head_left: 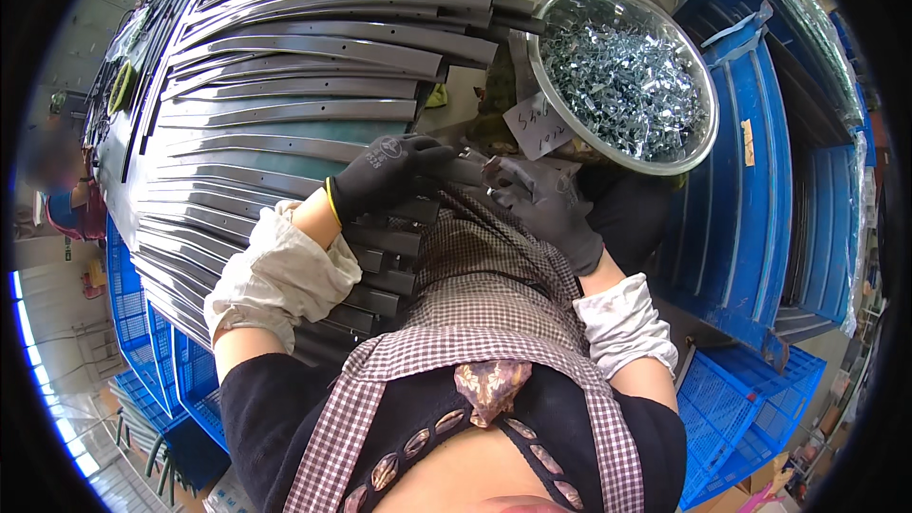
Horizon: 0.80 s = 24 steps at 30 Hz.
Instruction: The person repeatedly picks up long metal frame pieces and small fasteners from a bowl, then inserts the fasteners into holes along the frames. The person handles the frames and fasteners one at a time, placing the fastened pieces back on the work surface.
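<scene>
My left hand (394,171), in a black glove with a yellow cuff edge, is closed over the end of a dark metal strip (461,171) in front of my lap. My right hand (549,207), in a dark grey glove, faces it from the right with its fingers bent together close to that end. Something small and shiny shows at the fingertips, too small to make out. Many similar dark strips (304,109) with small holes lie side by side under and beyond my left arm. To the right, a round metal basin (708,138) holds a heap of small shiny metal clips (622,81).
A white card (538,125) with handwriting leans by the basin. Blue metal bins (727,199) stand along the right. Blue plastic crates (741,408) sit at lower right and more crates (142,332) at left. A yellow-green object (122,87) lies at the far left. Another person (76,195) is beyond.
</scene>
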### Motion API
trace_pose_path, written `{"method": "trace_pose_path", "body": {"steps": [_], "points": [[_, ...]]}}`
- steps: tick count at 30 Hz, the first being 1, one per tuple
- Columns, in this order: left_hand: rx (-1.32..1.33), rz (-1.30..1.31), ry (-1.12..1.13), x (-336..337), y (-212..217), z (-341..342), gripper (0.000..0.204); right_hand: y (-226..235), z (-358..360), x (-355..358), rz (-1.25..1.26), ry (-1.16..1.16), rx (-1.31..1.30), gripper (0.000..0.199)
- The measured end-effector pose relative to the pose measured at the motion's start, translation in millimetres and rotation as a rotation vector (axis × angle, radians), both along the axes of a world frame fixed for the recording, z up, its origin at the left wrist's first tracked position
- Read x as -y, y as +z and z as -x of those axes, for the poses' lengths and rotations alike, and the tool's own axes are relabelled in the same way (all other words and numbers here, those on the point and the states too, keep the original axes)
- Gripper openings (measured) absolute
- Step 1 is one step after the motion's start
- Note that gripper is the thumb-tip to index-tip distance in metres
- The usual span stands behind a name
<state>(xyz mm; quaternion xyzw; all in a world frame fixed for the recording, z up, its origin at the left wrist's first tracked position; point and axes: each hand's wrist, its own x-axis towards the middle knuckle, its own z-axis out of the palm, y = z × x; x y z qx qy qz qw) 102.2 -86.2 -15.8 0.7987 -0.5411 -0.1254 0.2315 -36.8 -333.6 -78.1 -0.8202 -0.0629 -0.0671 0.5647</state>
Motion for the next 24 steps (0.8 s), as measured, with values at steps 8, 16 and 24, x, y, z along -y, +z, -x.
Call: {"method": "trace_pose_path", "body": {"steps": [8, 16, 24], "points": [[-0.128, 0.032, -0.060, 1.7, 1.0, -2.1, 0.043, 26.4, -36.7, 14.3, -0.039, 0.308, -0.256, 0.018], [-0.046, -0.011, 0.033, 0.7, 4.2, 3.8, 0.046, 1.9, -5.8, 24.5, 0.414, -0.004, 0.081, 0.017], [-0.011, -0.026, 0.030, 2.6, 5.1, 3.9, 0.044, 14.4, 18.1, 27.8, 0.527, -0.007, 0.109, 0.015]]}}
